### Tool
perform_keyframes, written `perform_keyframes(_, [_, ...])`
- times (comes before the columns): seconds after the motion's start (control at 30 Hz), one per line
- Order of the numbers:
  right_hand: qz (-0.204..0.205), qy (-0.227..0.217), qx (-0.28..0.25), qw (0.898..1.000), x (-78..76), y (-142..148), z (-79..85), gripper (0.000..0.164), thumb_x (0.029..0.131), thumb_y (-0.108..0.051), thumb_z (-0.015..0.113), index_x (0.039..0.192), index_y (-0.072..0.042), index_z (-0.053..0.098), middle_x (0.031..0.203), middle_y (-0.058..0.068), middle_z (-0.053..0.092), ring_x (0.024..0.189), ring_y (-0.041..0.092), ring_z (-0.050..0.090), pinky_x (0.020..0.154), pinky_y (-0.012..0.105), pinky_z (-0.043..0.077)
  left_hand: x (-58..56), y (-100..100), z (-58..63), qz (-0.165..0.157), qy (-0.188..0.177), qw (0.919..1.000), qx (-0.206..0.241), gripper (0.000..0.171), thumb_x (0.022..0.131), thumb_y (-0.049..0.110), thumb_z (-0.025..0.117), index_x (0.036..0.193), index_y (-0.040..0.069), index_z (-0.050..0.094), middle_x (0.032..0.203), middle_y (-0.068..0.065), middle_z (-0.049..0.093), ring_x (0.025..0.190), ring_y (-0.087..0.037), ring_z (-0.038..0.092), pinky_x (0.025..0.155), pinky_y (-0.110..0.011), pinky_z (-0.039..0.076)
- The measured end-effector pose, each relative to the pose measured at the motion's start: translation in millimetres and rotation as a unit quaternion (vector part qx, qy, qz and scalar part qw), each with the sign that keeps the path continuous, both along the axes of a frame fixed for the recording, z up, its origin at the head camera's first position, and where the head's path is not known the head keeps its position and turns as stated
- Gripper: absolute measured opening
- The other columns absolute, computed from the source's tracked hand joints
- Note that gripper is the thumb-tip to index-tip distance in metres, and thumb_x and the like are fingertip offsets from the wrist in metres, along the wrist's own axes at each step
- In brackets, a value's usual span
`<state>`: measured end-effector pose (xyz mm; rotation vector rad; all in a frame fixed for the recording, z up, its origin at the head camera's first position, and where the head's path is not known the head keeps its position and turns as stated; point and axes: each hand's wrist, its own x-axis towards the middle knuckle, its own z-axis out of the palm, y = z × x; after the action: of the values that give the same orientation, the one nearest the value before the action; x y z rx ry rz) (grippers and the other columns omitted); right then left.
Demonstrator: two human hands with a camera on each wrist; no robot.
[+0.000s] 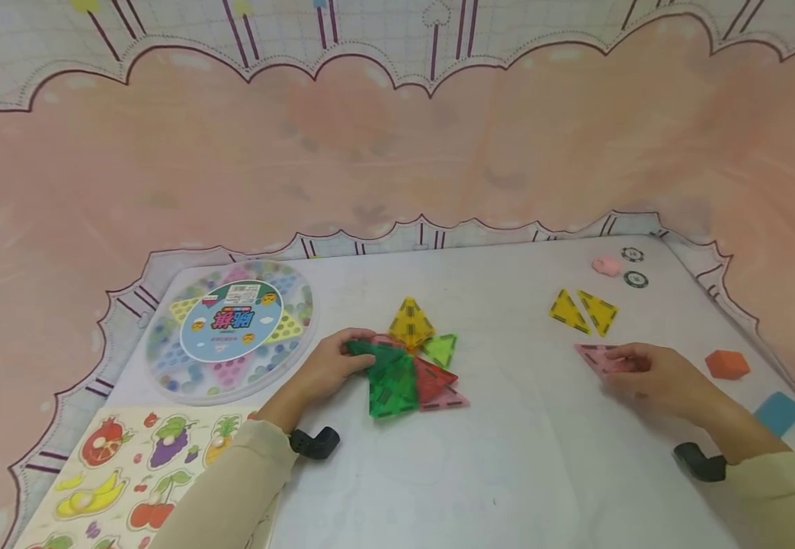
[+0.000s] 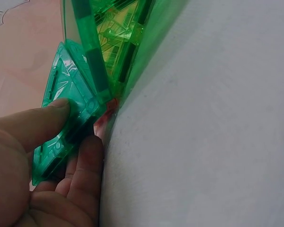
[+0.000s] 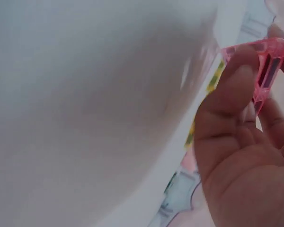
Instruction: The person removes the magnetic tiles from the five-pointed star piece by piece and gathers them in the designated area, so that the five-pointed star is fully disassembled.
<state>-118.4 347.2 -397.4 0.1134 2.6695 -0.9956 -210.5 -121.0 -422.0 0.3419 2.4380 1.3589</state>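
Note:
My left hand (image 1: 328, 366) pinches a dark green triangular magnetic tile (image 2: 68, 106), thumb on its face and fingers beneath. That tile sits at the left side of a cluster of see-through tiles: green ones (image 1: 393, 389) in front, a raised yellow piece (image 1: 411, 324) behind, and a light green triangle (image 1: 442, 349), a red triangle (image 1: 431, 380) and a pink triangle (image 1: 450, 399) to the right. Well apart on the right, my right hand (image 1: 661, 377) pinches another pink triangular tile (image 3: 270, 71) between thumb and fingers. Two yellow triangles (image 1: 569, 311) lie just beyond it.
A round Chinese checkers box (image 1: 301, 335) lies at the back left, with a fruit picture board (image 1: 112, 435) before it. Along the right are an orange block (image 1: 726, 364), a blue piece (image 1: 779, 412), a pink figure (image 1: 606, 265) and two round chips (image 1: 636, 280).

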Motion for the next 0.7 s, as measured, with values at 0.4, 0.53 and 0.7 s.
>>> perform_keyframes(0.4, [-0.040,-0.022,0.065,0.997,7.3,33,1.6,0.086,0.075,-0.060,0.057,0.130,0.003,0.037,0.118,0.030,0.041,0.098,0.041,0.043,0.067,0.043,0.047,-2.6,-1,-6.4,-0.002,0.005,1.0000,-0.003,0.040,0.081,0.033,0.066,0.118,0.023,0.055,0.108,0.002,0.056,0.088,-0.017,0.051,0.078,-0.034,0.040])
perform_keyframes(0.53, [-0.029,-0.028,0.105,0.994,7.2,39,4.3,0.087,0.077,-0.062,0.053,0.130,0.005,0.035,0.120,0.034,0.037,0.098,0.047,0.039,0.064,0.046,0.045,-2.4,-1,-6.5,0.002,0.001,1.0000,0.002,0.040,0.080,0.032,0.066,0.117,0.023,0.055,0.108,0.002,0.056,0.089,-0.017,0.052,0.079,-0.034,0.040])
perform_keyframes(0.7, [-0.020,0.000,0.126,0.992,2.4,39,2.4,0.078,0.079,-0.055,0.056,0.128,0.004,0.039,0.107,0.030,0.047,0.085,0.038,0.048,0.058,0.037,0.046,-2.3,0,-5.9,0.009,-0.009,0.9999,0.004,0.037,0.080,0.031,0.066,0.115,0.025,0.056,0.107,0.003,0.056,0.089,-0.017,0.052,0.080,-0.034,0.040])
